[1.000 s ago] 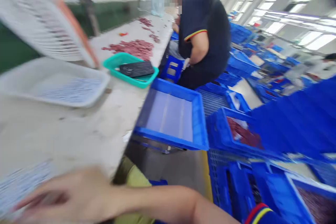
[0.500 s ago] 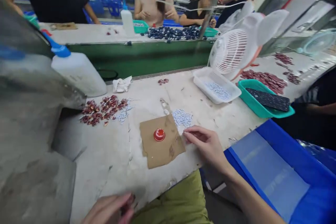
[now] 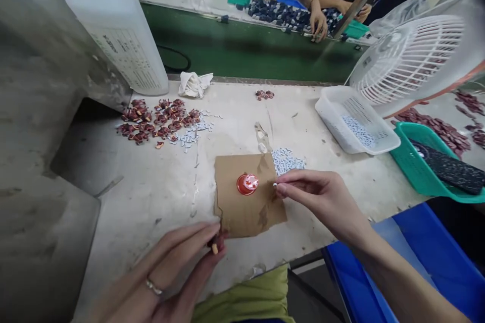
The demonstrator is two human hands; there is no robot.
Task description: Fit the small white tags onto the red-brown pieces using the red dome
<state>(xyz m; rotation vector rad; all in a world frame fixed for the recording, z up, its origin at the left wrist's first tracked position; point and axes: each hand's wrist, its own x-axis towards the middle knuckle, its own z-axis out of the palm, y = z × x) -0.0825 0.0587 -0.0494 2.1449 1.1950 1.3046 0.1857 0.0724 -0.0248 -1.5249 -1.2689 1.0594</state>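
Observation:
My left hand (image 3: 178, 265), with a ring on one finger, pinches a small dark-red piece (image 3: 215, 245) with a yellowish spot, just off the near left edge of a brown cardboard sheet (image 3: 242, 219). Between the thumb and forefinger of my right hand (image 3: 326, 197) is a tiny white piece (image 3: 275, 185), held over the cardboard's right edge. A small red cup-shaped thing (image 3: 247, 184) with a whitish top stands on the cardboard. Tiny pale-blue pieces (image 3: 287, 160) are heaped beyond my right fingers. Dark-red pieces (image 3: 166, 116) lie in a pile at the left, beside more pale-blue ones.
A large white bottle (image 3: 129, 45) and a crumpled white cloth (image 3: 194, 84) stand at the back left. A white basket (image 3: 379, 149), a fan (image 3: 413, 60) and a green basket (image 3: 428, 181) holding a dark phone (image 3: 450, 166) are at the right. Several people work opposite.
The view has come nearer and lower over the table. My left hand has moved up to the cardboard, with its dark-red piece now plainly visible. My right hand stays near the pale-blue heap.

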